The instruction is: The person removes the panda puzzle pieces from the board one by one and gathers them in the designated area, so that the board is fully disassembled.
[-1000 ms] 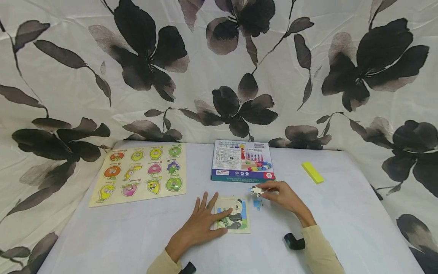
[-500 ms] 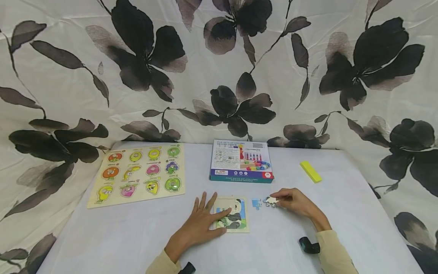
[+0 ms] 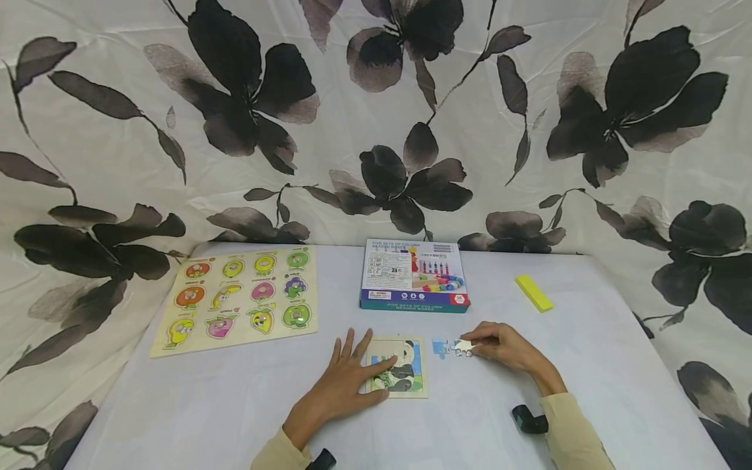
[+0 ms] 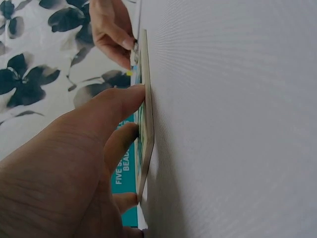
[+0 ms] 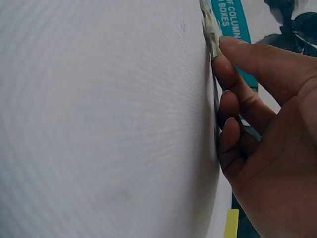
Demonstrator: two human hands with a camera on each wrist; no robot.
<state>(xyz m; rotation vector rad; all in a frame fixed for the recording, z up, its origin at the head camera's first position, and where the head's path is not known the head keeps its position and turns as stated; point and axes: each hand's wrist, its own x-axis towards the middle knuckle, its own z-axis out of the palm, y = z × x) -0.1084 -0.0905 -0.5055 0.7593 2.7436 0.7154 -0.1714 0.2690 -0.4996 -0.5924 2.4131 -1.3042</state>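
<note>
At near centre, the left hand [image 3: 343, 382] rests spread on the panda puzzle [image 3: 407, 373]. Rightward, the right hand [image 3: 506, 349] pinches a white piece [image 3: 463, 346] beside a blue piece [image 3: 438, 348], seemingly sorting; fitting them would need careful alignment.

white tabletop [image 3: 235, 405] is carrying several low items. far left: pale puzzle board [image 3: 249, 277] is lying flat, set slightly askew, its fruit pieces standing in three rows of four. far edge, centre: box of "five sets of column beaded boxes" [image 3: 414, 277] is lying face up, teal side facing the near edge. farther right, well apart: yellow bar [image 3: 534, 293] is lying at a slant. nearer, in front of the box: panda jigsaw [image 3: 407, 375] is lying flat. just right of it, light-blue jigsaw piece [image 3: 438, 348] is lying loose.
</note>
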